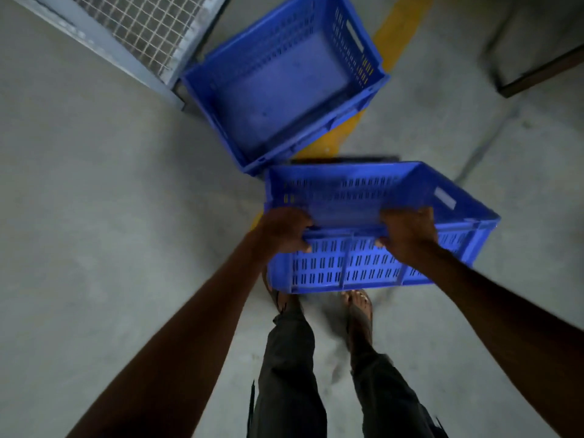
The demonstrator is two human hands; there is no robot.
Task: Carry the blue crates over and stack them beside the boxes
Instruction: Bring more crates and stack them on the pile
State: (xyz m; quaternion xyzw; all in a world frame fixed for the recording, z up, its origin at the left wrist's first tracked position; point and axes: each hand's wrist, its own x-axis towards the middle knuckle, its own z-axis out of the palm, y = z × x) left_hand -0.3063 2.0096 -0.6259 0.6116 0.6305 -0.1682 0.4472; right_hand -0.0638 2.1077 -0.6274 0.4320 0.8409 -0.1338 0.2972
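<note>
Standing at upper left: a wire-mesh cage panel (148,30) on the concrete floor (79,191). Beside it, an empty blue crate (278,90) lying partly over a yellow floor line (398,30). Nearer, a second blue crate (373,248), held above sandalled feet (357,306); left hand (284,230) and right hand (407,235) each curled tight over its near rim, thumbs outside, crate between them.

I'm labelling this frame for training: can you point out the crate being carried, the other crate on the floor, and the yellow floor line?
carried crate (347,267), head view, its near slotted wall
floor crate (278,90), head view, its inside bottom
yellow floor line (398,26), head view, its upper stretch
</note>
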